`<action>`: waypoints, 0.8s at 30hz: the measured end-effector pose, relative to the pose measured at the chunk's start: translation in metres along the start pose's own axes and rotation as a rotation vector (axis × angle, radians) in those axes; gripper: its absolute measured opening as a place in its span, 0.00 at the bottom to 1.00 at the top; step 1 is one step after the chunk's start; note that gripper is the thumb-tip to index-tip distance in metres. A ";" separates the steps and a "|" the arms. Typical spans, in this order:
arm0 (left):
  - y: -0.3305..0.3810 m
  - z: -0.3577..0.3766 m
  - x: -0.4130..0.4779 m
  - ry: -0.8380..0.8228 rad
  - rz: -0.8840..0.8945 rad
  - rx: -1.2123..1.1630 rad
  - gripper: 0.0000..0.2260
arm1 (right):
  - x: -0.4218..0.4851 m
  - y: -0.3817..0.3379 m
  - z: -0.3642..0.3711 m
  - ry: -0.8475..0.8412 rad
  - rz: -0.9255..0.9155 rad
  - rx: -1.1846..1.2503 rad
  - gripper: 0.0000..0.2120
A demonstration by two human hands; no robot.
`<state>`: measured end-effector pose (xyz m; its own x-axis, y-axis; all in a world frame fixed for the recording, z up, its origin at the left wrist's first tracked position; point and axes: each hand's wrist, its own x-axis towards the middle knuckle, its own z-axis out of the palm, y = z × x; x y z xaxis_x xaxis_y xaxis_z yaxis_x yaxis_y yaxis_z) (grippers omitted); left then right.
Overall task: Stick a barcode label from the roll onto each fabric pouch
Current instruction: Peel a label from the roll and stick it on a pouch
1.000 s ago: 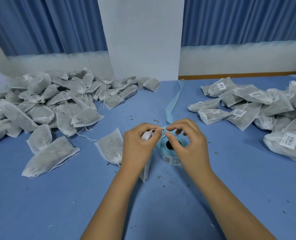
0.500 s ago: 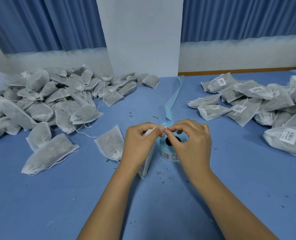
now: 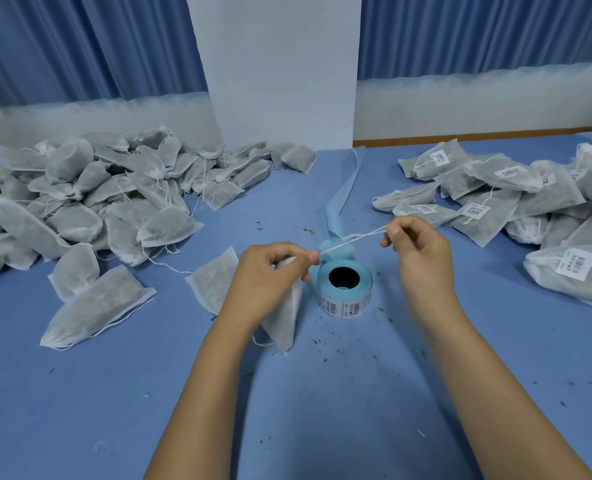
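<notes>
Since 0.5 s ago, the right hand [image 3: 419, 251] has moved away from the left hand [image 3: 270, 271], drawing the drawstring [image 3: 353, 239] out to the right. Both hands pinch. The left thumb and forefinger curl round the gathered neck of the pouch [image 3: 284, 320], whose lower corner rests on the table [image 3: 322, 410]. The right fingertips grip the string's free end. The string runs taut between the 2 hands, probably to present a straight length for a label. The label roll [image 3: 345, 289] sits just below, within reach. The unlabelled pouches [image 3: 97, 195] lie left and the labelled pouches [image 3: 495, 192] right, keeping the 2 stocks apart. The backing strip [image 3: 343, 195] trails away from the roll.
</notes>
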<state>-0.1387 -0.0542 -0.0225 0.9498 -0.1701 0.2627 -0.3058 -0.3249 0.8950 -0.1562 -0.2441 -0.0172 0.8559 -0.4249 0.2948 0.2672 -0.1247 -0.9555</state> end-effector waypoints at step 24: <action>-0.009 0.000 0.007 0.345 -0.296 -0.380 0.13 | -0.041 0.005 0.034 -0.624 -0.171 -0.234 0.10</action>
<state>-0.1298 -0.0522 -0.0288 0.9774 0.2095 0.0276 -0.0397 0.0540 0.9978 -0.1748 -0.1967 -0.0337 0.9238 0.2051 0.3233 0.3787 -0.3644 -0.8508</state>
